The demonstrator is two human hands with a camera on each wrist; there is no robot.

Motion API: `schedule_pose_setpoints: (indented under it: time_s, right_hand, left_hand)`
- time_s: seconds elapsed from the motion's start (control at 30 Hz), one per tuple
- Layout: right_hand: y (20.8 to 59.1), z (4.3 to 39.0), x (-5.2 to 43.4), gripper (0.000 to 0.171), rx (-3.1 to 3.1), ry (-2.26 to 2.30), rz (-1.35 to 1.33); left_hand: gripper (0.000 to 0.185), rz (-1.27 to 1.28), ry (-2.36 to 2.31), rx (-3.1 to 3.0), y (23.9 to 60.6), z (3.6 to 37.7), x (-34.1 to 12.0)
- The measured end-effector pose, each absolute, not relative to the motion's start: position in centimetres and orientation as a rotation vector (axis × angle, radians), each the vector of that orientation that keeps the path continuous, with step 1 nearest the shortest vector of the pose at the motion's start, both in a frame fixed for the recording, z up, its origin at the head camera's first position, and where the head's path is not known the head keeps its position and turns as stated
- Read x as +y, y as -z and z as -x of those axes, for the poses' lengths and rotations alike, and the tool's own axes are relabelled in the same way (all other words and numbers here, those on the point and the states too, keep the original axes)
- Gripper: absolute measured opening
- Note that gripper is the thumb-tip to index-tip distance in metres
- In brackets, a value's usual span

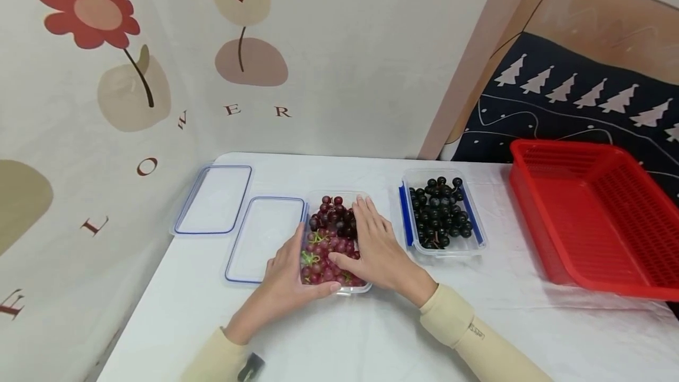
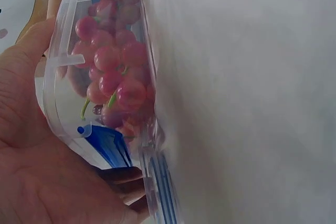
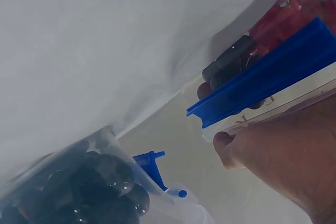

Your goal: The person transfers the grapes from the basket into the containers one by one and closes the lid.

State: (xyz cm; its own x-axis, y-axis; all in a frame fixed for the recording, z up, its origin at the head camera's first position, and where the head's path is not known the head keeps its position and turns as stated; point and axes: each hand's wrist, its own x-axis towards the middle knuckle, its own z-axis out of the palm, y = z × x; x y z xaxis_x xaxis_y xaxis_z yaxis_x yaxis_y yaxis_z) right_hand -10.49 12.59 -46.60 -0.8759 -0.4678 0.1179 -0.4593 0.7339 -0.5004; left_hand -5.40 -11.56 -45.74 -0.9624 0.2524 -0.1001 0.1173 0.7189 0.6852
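Note:
A clear plastic container (image 1: 356, 290) with blue side latches holds red grapes (image 1: 316, 270) toward the front and dark purple grapes (image 1: 331, 217) toward the back. My left hand (image 1: 283, 285) lies along its left side, the thumb reaching along the front rim. Against the right side rests my right hand (image 1: 383, 252), its fingers stretched along the edge and its thumb over the grapes. In the left wrist view the hand touches the container wall (image 2: 58, 93), with a blue latch (image 2: 107, 142) beside the fingers. A blue latch (image 3: 268, 77) hangs beside the right hand in the right wrist view.
Two clear lids with blue seals, one farther back (image 1: 214, 202) and one nearer (image 1: 265, 240), lie left of the container. To the right stands a second container (image 1: 477, 234) of black grapes (image 1: 437, 214). A red plastic basket (image 1: 551, 240) occupies the table's right side.

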Motion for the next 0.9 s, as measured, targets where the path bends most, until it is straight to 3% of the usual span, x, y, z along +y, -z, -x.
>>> schedule_pose_setpoints:
  time_s: [0.23, 0.9]
  right_hand:
    - [46.8, 9.6, 13.0, 0.123, 2.908, 0.849, 0.775]
    - [46.5, 8.0, 14.3, 0.129, 2.848, 0.854, 0.746]
  left_hand:
    - [0.136, -0.347, -1.112, 2.744, 45.8, 5.8, -12.4]
    - [0.074, -0.355, -1.174, 2.990, 45.6, 6.6, -16.9]
